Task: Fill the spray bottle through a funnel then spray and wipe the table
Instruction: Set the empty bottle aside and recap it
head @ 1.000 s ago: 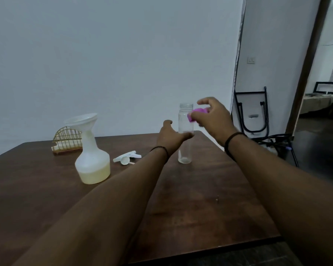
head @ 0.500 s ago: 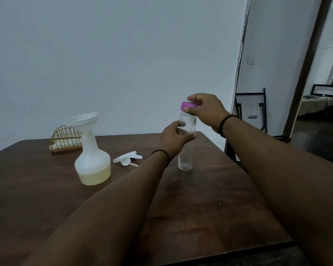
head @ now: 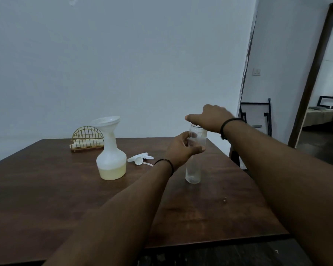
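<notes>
A clear, nearly empty bottle (head: 193, 170) stands upright on the dark wooden table (head: 46, 189), right of centre. My left hand (head: 181, 150) grips its middle. My right hand (head: 210, 118) sits curled over its mouth, and the pink cap it brought there is hidden under the fingers. To the left stands a white spray bottle (head: 112, 160) with pale yellow liquid in its base and a white funnel (head: 106, 121) in its neck. Its white trigger spray head (head: 139, 160) lies on the table between the two bottles.
A gold wire holder (head: 87, 139) with a folded white cloth sits at the table's far left, near the wall. A black folded frame (head: 256, 116) leans against the wall beyond the table's right edge. A doorway opens at the far right.
My right hand carried the pink cap onto the clear bottle's mouth and now covers it. My left hand keeps its grip on the bottle.
</notes>
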